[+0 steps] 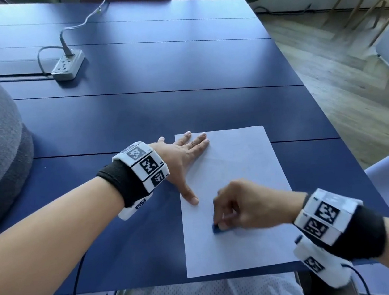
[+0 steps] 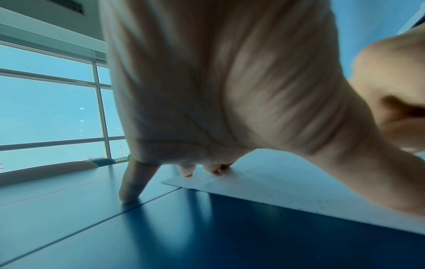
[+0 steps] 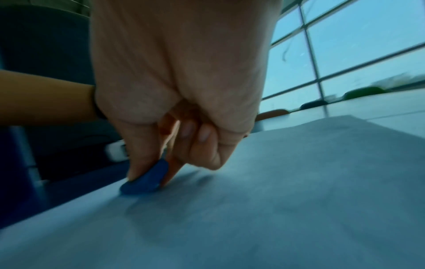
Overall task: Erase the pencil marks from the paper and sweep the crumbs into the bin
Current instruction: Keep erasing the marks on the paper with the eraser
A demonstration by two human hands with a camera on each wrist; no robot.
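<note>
On the dark blue table, your left hand presses flat-fingered on the white paper sheet; your right hand pinches a small blue eraser against it.

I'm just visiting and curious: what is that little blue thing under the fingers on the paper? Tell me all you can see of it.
It looks like a small blue eraser, rounded and matte like rubber, though both views of it are blurred. The right hand pinches it between thumb and fingertips, tilted, with its lower end pressed on the white paper near the sheet's left edge. The fingers hide most of it. The left hand lies flat on the sheet's far left corner and does not touch it.
</note>
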